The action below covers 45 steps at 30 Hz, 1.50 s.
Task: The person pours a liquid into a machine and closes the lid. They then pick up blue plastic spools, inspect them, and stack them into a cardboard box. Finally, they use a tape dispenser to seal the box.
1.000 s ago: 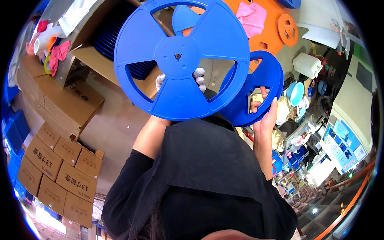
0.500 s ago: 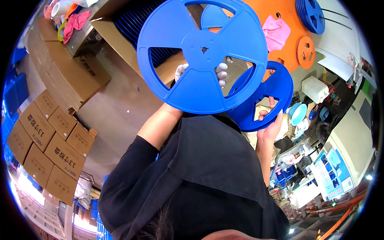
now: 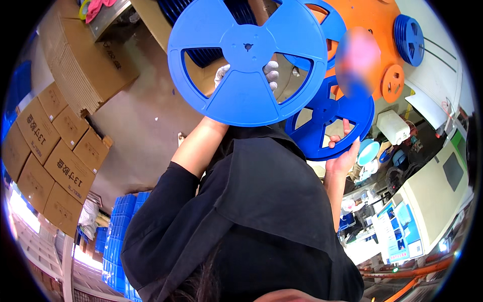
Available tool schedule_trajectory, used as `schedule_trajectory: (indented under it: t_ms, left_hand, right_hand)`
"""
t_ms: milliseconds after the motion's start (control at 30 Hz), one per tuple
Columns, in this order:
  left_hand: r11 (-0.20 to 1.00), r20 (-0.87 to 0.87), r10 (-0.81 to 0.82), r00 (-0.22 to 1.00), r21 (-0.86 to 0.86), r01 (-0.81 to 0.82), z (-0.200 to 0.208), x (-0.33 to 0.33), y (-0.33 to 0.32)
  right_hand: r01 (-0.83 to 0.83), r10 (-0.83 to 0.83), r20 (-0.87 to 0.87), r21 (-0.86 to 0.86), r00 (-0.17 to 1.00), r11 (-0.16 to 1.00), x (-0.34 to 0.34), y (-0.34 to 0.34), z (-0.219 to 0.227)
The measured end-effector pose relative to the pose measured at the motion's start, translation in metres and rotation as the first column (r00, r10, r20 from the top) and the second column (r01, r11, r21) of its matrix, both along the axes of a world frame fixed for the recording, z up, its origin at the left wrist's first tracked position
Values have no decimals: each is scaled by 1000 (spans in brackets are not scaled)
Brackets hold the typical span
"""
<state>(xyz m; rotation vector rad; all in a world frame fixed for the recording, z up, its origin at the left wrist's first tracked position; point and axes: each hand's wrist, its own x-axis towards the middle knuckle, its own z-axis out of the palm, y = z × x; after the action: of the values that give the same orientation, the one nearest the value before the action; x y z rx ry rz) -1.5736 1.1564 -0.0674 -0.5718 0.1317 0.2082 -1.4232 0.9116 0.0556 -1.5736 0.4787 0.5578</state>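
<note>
A large blue plastic reel (image 3: 251, 100) with several wedge-shaped windows is held up in front of me. My left hand (image 3: 271, 75), in a whitish glove, is closed behind it, its fingers showing through the windows. Lower to the right, my right hand (image 3: 344, 153) grips the edge of a darker blue reel (image 3: 308, 132) from below. Two of its fingertips come through a window, and the thumb lies along the rim. The large reel partly covers the left hand and slightly overlaps the other reel.
An orange disc table (image 3: 385, 30) carries blue reels (image 3: 408, 40) and a small orange reel (image 3: 392, 83); a pink cloth there is blurred. An open carton (image 3: 151, 17) of blue reels is ahead. Flattened cardboard (image 3: 95, 75) and stacked boxes (image 3: 55, 156) stand left, blue crates (image 3: 118, 226) lower left.
The darker reel has turned its face more toward me. The large reel sits slightly higher and further left in view. Both hands keep their hold, while the surroundings have shifted with the camera.
</note>
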Motion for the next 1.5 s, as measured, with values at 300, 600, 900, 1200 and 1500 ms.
schedule_trajectory:
  t_ms: [300, 600, 900, 1200, 1500]
  left_hand:
    - [952, -651, 132, 748, 294, 88, -56, -67, 39]
    - [846, -838, 358, 412, 478, 237, -179, -104, 145]
    - [877, -937, 247, 246, 325, 355, -218, -92, 207]
    - [817, -888, 393, 239, 456, 352, -225, -96, 173]
    - [761, -994, 69, 85, 108, 640, -213, -142, 27]
  right_hand:
    - [-52, 52, -10, -35, 999, 998, 9, 21, -4]
    - [-27, 23, -38, -85, 999, 996, 11, 38, -4]
    - [6, -10, -26, -141, 1000, 990, 3, 45, 2]
    - [39, -40, -3, -163, 999, 986, 0, 42, 3]
    - [288, -276, -88, 382, 957, 878, 27, 17, 26]
